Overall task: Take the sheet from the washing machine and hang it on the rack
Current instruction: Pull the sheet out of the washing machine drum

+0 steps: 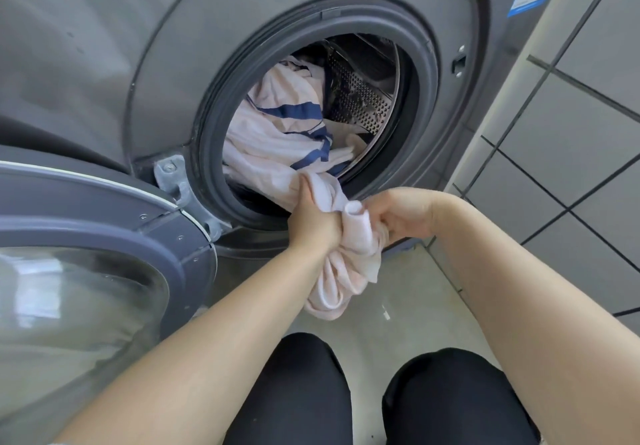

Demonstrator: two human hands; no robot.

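- A person crouched at a grey washing machine (104, 46) draws a pale sheet (277, 133) with dark blue stripes out through the round opening; the door (86, 236) stands swung open to the left.
- The left hand (310, 216) is closed around the bunched cloth just outside the door seal (207, 126); the right hand (398, 216) is closed on the same bunch beside it, a fold poking up between the two.
- Most of the sheet lies in the drum (360, 98); a gathered end hangs below the hands toward the floor (398, 288).
- The cloth runs as one rope-like length, from deep in the drum at upper left, out and down toward the person's knees.
- The step in hand appears to be extraction, early in the task; the next move likely calls for hand-over-hand pulling, keeping the hanging end off the floor; no rack is in view.
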